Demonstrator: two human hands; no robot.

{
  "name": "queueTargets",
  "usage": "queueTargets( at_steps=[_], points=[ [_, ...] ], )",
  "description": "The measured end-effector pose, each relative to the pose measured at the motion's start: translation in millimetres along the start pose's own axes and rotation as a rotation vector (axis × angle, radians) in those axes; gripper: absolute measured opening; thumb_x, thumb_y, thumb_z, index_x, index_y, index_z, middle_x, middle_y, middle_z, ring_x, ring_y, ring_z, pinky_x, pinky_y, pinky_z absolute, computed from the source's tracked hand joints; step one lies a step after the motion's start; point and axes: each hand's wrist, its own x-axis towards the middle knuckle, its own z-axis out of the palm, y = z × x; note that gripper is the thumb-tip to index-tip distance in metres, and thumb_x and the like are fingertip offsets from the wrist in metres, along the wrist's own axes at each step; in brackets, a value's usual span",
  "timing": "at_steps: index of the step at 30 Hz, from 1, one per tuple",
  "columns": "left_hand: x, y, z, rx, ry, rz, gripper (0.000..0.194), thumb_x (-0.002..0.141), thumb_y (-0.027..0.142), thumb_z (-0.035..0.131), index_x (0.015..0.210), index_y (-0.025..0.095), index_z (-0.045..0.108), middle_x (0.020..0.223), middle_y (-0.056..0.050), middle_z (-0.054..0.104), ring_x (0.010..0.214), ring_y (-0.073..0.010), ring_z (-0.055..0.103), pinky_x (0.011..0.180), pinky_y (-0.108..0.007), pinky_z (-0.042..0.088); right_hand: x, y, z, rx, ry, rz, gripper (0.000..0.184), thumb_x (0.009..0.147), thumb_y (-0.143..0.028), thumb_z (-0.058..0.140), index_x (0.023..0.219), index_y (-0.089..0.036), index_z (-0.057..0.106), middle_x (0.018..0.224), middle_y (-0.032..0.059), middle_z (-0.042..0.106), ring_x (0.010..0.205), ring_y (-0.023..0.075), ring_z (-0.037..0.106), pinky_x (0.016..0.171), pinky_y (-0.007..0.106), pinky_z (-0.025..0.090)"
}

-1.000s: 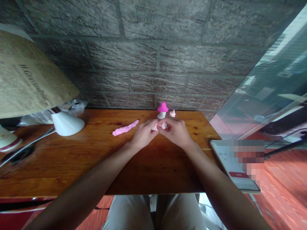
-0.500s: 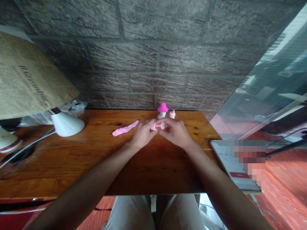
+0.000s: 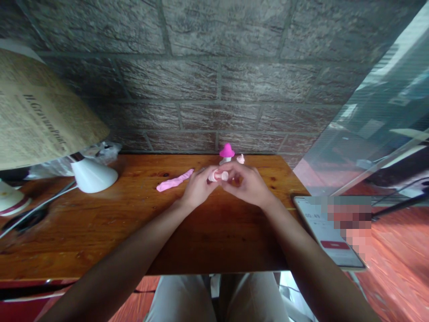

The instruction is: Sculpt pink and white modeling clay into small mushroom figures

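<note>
Between my hands is a small pale pink piece of modelling clay (image 3: 221,176) with a rounded end, partly covered by fingers. My left hand (image 3: 200,182) is closed around its left part. The fingertips of my right hand (image 3: 246,182) pinch it from the right side. Just behind my hands a mushroom shape (image 3: 227,151) with a bright magenta cap and a whitish stem stands upright. To its right sits a small pale pink swirled piece (image 3: 241,158), its lower part hidden by my right hand. Left of my left hand lies a long, lumpy pink strip (image 3: 174,180).
A lamp (image 3: 94,173) with a newsprint shade and white base stands left on the wooden table (image 3: 127,232). Near it are a paper cup (image 3: 10,200), a white cable and clear plastic. A phone (image 3: 326,232) lies at the right edge. A brick wall rises behind.
The rounded end of the clay has shifted slightly left, and my right fingers have moved a little on it. Both hands stay together over the same spot.
</note>
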Motion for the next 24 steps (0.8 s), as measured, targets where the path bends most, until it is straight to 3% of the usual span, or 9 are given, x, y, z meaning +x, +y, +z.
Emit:
queueTargets(
  at_steps=[9,14,19,24],
  points=[
    [2,-4,4.2,-0.339,0.044,-0.154,0.023,0.075,0.021,0.069,0.094,0.019,0.057,0.092,0.0,0.068,0.082,-0.0157,0.062,0.075,-0.025,0.047,0,5,-2,0.109,0.027,0.077,0.041,0.079,-0.027,0.075,0.117,-0.022,0.06,0.101,0.0027,0.071,0.066,0.0107,0.059,0.061,0.024,0.048],
    [4,4,2.8,-0.407,0.022,-0.24,0.029,0.073,0.031,0.072,0.089,0.019,0.052,0.083,0.001,0.063,0.074,-0.0144,0.058,0.068,-0.024,0.044,1,4,-1,0.141,0.019,0.071,0.027,0.083,-0.025,0.07,0.109,-0.022,0.065,0.096,0.0024,0.071,0.066,0.011,0.058,0.061,0.025,0.048],
    [4,8,-2.3,-0.412,-0.009,-0.196,0.029,0.075,0.03,0.071,0.096,0.018,0.055,0.09,-0.001,0.066,0.079,-0.0158,0.061,0.072,-0.026,0.045,2,2,0,0.151,0.002,0.051,0.024,0.085,-0.024,0.068,0.108,-0.02,0.067,0.09,0.002,0.071,0.066,0.0114,0.057,0.062,0.025,0.047],
    [3,4,-0.5,-0.341,-0.066,-0.152,0.014,0.076,0.021,0.07,0.081,0.016,0.058,0.082,-0.002,0.067,0.073,-0.0153,0.06,0.066,-0.025,0.043,1,3,1,0.153,-0.026,0.048,0.022,0.085,-0.026,0.069,0.106,-0.02,0.068,0.091,0.002,0.072,0.065,0.0114,0.057,0.062,0.025,0.047]
  ],
)
